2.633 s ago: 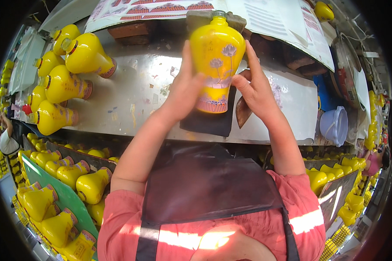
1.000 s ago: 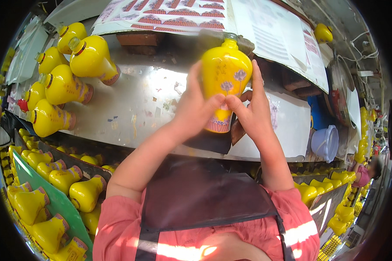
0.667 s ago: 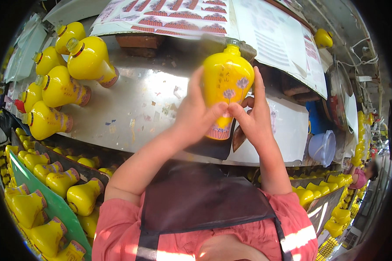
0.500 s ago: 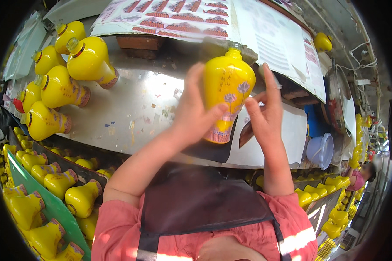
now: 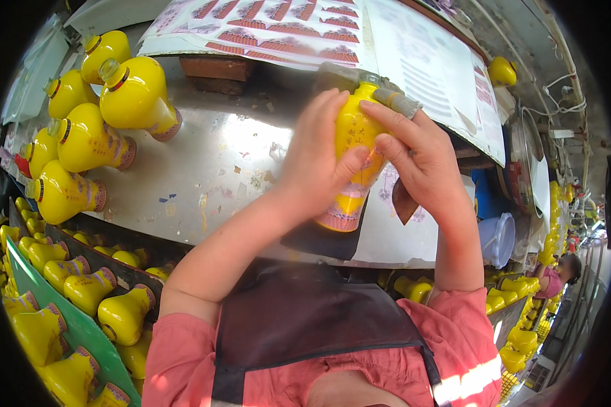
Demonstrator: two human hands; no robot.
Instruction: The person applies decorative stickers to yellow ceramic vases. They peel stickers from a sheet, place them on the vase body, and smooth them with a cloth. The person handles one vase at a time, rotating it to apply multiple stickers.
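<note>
A glossy yellow bottle (image 5: 360,125) with flower and writing decals and a clear neck rests its patterned base on a dark cloth (image 5: 319,242). My left hand (image 5: 316,159) is wrapped round its left side, thumb across the front. On the right side, my right hand (image 5: 421,152) presses its bent fingers and thumb against the bottle's upper part. One of its fingers has a grey wrapping (image 5: 397,102) at the end. Tucked in the right palm is a brown, flat, pointed scraper (image 5: 404,202), its tip sticking out below; the rest is hidden.
Several yellow bottles (image 5: 139,95) stand at the left of the metal table (image 5: 183,163). Decal sheets (image 5: 271,30) lie on a raised board behind. At right are white paper (image 5: 434,237) and a pale bucket (image 5: 497,239). Racks of bottles (image 5: 123,313) flank me; a person (image 5: 557,278) is far right.
My right hand has moved from beside the bottle onto its front and side, fingers now bent against it. The left hand has slid higher; the bottle has shifted slightly right.
</note>
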